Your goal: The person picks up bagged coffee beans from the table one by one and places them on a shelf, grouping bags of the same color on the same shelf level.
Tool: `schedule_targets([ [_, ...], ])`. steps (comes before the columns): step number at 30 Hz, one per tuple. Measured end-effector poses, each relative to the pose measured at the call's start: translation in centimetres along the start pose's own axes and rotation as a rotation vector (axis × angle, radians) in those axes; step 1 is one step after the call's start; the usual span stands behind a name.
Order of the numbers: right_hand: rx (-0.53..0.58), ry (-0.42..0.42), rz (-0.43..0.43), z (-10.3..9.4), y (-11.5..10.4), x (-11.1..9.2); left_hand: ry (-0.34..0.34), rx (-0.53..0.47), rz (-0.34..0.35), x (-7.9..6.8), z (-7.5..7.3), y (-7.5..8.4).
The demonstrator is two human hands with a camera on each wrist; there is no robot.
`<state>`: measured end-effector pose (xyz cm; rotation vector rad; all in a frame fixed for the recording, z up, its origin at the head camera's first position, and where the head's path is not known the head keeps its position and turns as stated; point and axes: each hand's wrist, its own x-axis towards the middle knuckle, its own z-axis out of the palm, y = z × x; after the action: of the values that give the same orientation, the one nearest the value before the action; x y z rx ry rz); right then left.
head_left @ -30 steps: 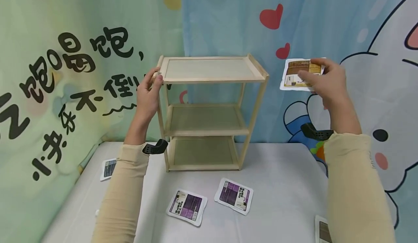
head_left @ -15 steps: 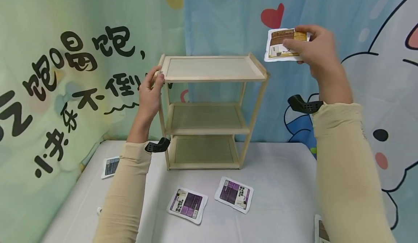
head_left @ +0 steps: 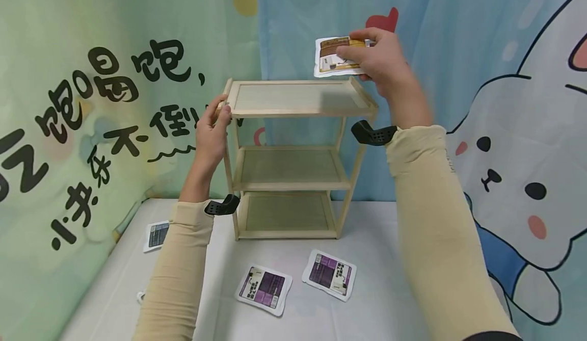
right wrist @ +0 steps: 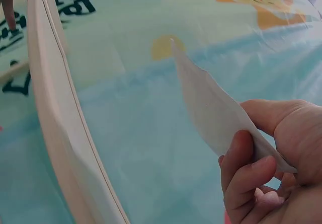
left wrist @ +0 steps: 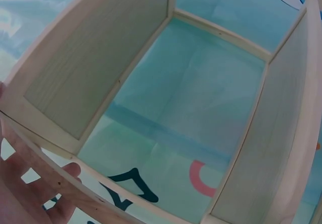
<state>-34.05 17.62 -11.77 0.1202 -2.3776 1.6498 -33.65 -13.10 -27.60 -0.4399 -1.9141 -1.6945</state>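
Note:
My left hand grips the upper left edge of a three-tier wooden shelf. In the left wrist view its fingers show around the side rail, at lower left. My right hand pinches a flat white-edged pouch with a brown and yellow label, thumb on the printed face. This pouch hangs above the right half of the top tier, where a shadow falls. From the right wrist, only the pouch's plain pale back shows, with curled fingertips against it.
Two purple-labelled pouches, a left one and a right one, lie on the white-covered table before the shelf. Another pouch, dark-labelled, is partly behind the left sleeve. A printed curtain hangs behind.
My right hand has carried the brown and yellow pouch up and leftward, from beside the shelf to above its top tier. The left hand stays on the shelf's edge.

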Motion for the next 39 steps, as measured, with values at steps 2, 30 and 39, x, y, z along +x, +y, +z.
schedule_targets([
  [2,0.016,-0.025,0.025,1.2,-0.5,0.2,0.003,-0.001,-0.004,0.0,-0.1,-0.1],
  [30,0.01,-0.215,0.124,12.0,-1.6,1.5,0.044,0.03,-0.025,-0.1,0.4,-0.2],
  [39,-0.015,-0.212,0.13,12.7,-0.9,1.7,0.045,0.031,-0.029,-0.2,0.5,0.1],
])
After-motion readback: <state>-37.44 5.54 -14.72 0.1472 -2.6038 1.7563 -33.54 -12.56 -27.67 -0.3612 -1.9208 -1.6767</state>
